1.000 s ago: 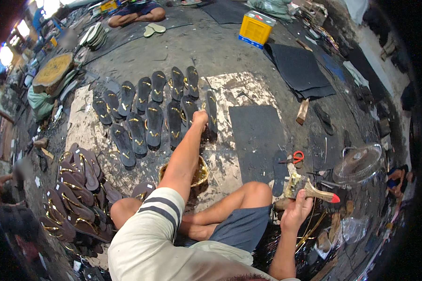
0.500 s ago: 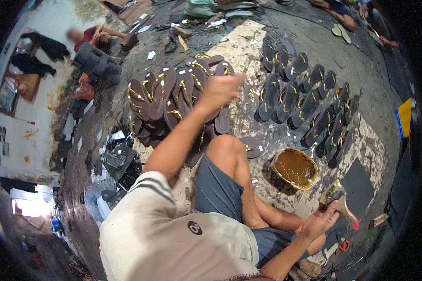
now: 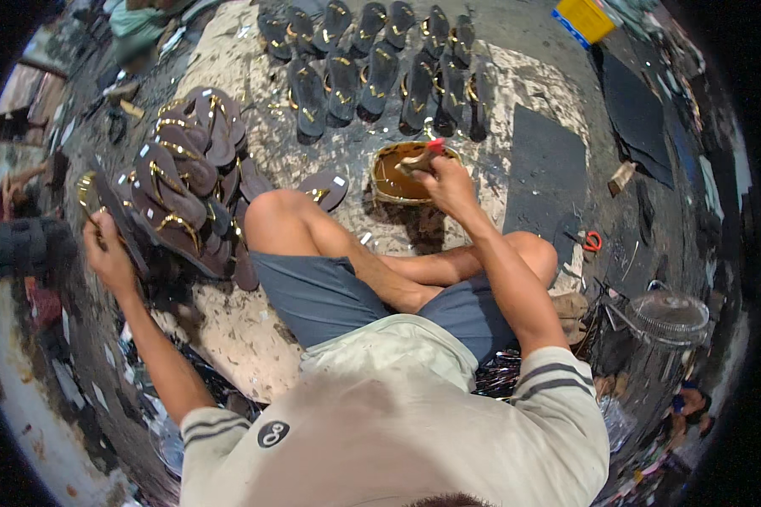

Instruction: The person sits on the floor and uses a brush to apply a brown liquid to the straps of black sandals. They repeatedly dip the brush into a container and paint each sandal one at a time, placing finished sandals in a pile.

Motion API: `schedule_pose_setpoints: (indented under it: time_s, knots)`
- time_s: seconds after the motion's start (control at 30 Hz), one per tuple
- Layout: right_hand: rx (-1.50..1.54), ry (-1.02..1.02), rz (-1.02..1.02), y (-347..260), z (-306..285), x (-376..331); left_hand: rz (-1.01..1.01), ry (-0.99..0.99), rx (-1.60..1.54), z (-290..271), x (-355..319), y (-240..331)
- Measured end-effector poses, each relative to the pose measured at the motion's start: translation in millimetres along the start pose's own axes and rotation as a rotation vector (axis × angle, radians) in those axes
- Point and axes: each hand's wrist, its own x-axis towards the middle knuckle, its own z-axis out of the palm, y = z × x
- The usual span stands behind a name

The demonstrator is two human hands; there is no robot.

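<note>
1. Your left hand (image 3: 114, 262) is out at the left, its grip closed around a dark sandal (image 3: 120, 207) with gold straps. You hold it tipped on edge, at the outer side of the heaped sandals.
2. Your right hand (image 3: 450, 188) grips a wooden-handled brush (image 3: 414, 163) with a red tip, over the basin (image 3: 402, 202). Whether the bristles touch the brown liquid (image 3: 391, 179) in it, I cannot tell.
3. Beyond the basin, the black sandals (image 3: 379, 84) lie side by side in two rows, apart from one another, gold straps showing. These look like the part already laid out; whether their surfaces carry any of the liquid is not clear from here.
4. To your left, the brown sandals (image 3: 167, 173) lie in an overlapping heap, several with small white labels. One loose sandal (image 3: 328, 188) lies just beside your left knee.
5. As far as I can judge, you are partway through: one piece is in hand, and the brush is at the liquid. Brushing the held sandal appears to be left, and perhaps handling the heap too, if those pieces belong to the same batch.
6. To your right, a flat black sheet (image 3: 546, 177) lies near the red-handled scissors (image 3: 592, 242), both out of either grip.
</note>
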Motion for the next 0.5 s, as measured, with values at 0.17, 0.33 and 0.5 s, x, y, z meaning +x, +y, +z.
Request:
schedule_pose_setpoints:
  time_s: [0.17, 0.33, 0.5]
  knots:
    - [0.358, 0.473, -0.163, 1, -19, -5, -0.077, -0.466, -0.224, 52, -121, 89]
    - [0.018, 0.197, 0.019, 63, -74, -41, 0.114, -0.451, -0.165, 72, -151, 120]
    - [0.414, 0.54, 0.274, 47, -130, -47, -0.22, -0.513, -0.731, 77, -129, 116]
